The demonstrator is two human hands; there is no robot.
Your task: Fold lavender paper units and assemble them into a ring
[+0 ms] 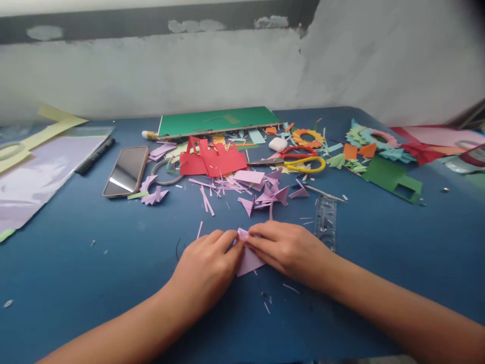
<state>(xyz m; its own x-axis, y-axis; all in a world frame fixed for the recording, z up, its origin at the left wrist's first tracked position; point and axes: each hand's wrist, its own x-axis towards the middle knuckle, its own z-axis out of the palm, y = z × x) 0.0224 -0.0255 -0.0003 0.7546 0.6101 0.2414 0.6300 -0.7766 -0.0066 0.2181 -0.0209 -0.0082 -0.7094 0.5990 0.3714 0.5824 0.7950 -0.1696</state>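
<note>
Blue worktop (94, 273) carries seemingly finished lilac folds (280, 195), while left hand (208, 258) and right hand (290, 247) pinch a lilac sheet (250, 262), apparently part-folded.

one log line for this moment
left hand: holding folded lilac paper; right hand: holding same paper; nearby: folded lilac pieces, scissors, clear plastic ruler

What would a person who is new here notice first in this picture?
Probably the two hands at the centre front: the left hand and right hand press at a folded lilac paper on the blue table. Beyond them, the bright red paper stands out among the scraps, with the red-and-yellow-handled scissors just to its right.
</note>
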